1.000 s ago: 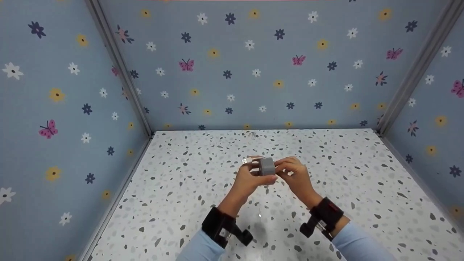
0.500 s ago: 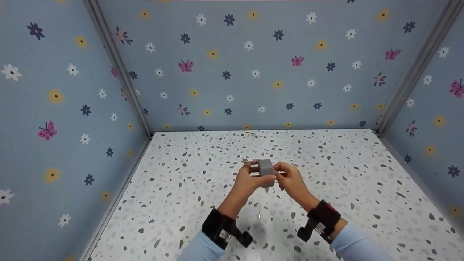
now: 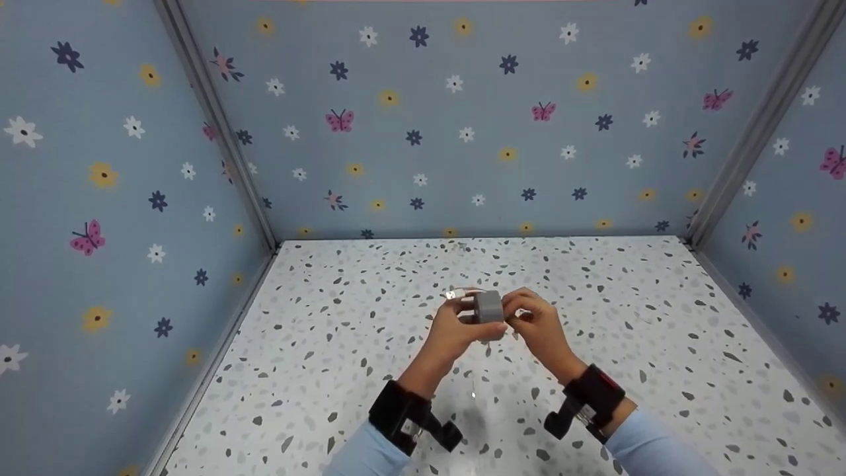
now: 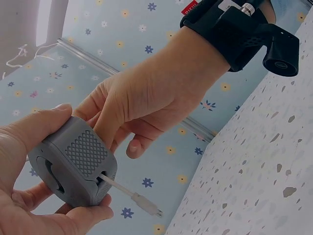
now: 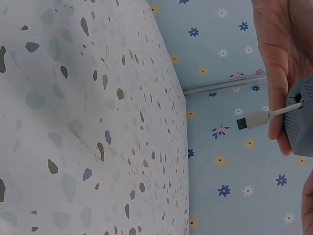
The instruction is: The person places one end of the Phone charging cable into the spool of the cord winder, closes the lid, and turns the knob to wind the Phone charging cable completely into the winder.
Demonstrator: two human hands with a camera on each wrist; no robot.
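Observation:
My left hand (image 3: 456, 330) grips a grey cable winder (image 3: 489, 307), thumb along its near side and fingers behind, raised over the table. In the left wrist view, the winder's case (image 4: 85, 152) shows a crosshatched face and a round, slotted side. A short light cable ending in a USB plug (image 4: 146, 204) sticks out of a slot. The same plug (image 5: 254, 120) points away from the case in the right wrist view. My right hand (image 3: 538, 324), fingers curled, pinches at the winder's right side; the part between its fingertips is hidden behind the case.
A white speckled table (image 3: 317, 383) lies under both hands. Blue flowered panels (image 3: 436, 145) stand at the back and on both sides, with grey metal posts (image 3: 221, 119) in the corners. Each wrist wears a black strap with a camera (image 3: 400, 413).
The right hand dips and curls closer to the winder, then comes back up and slightly outward. The USB plug tips out of sight and shows again. The left hand keeps its hold, nearly still.

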